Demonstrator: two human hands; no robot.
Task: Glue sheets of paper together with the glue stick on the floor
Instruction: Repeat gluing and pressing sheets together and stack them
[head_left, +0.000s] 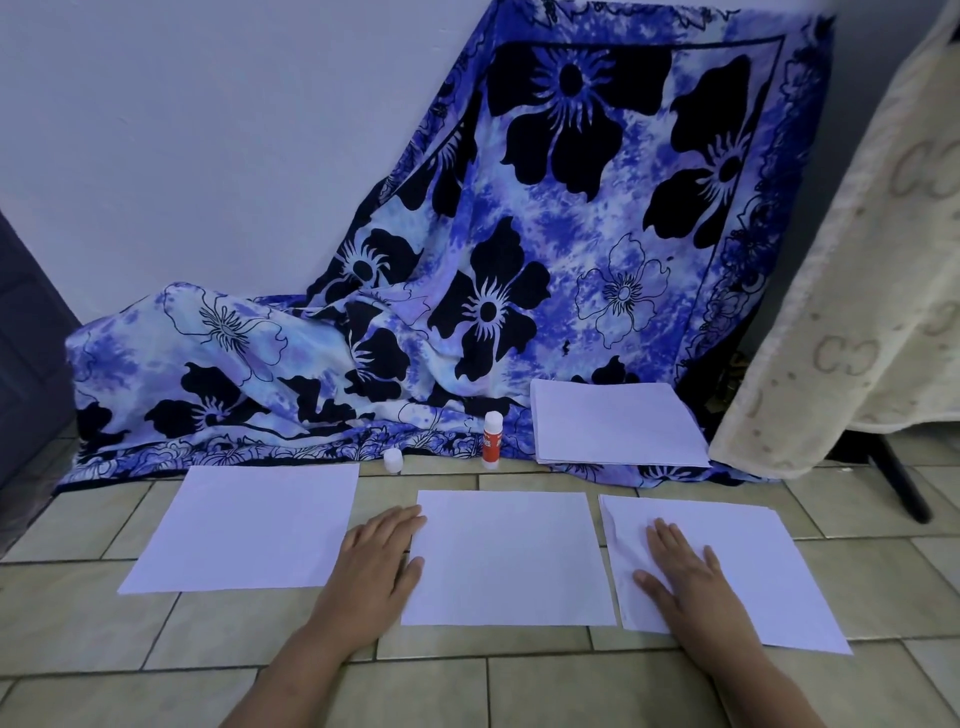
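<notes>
**Open palms rest flat, glue stick (492, 439) ungripped**

Our left hand (382, 566) lies fingers-straight on the tiled floor (519, 675) between the left sheet (244, 530) and the middle sheet (506, 556). Our right hand (685, 577) presses the right sheet (763, 561). The glue stick stands upright well beyond both, against the blue cloth (519, 234).

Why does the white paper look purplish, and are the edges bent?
Head view: dim, cool light tints the middle sheet lilac; the wide lens bows the floor tiles and cream blanket near the edges; no glare.
</notes>
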